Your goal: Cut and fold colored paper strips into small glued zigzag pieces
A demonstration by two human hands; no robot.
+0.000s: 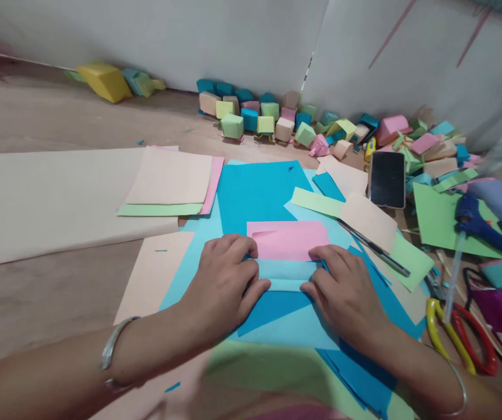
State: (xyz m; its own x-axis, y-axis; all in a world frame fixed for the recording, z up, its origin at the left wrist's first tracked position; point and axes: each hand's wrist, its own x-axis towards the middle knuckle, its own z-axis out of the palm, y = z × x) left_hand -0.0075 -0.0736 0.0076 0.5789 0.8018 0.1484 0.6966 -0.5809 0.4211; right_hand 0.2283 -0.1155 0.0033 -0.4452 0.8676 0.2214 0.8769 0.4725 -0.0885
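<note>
A light blue paper strip [285,275] with creases along its length lies between my hands. My left hand [232,279] pinches its left end, the thumb at the lower edge and the fingers curled above. At the right end, my right hand [348,290] grips it the same way, fingers closed. Just beyond the strip is a pink paper piece [292,240], partly covered by my fingertips. Beneath are dark blue sheets [257,189] and light blue sheets [286,335], overlapping. The undersides of the strip's ends are hidden by my fingers.
Small folded paper boxes [250,119] line the wall. A phone [386,179], a cutter knife [376,248], a blue glue gun [483,224] and scissors [474,341] lie to the right. Stacked paper squares [172,175] rest on a large pale sheet [49,198] at left.
</note>
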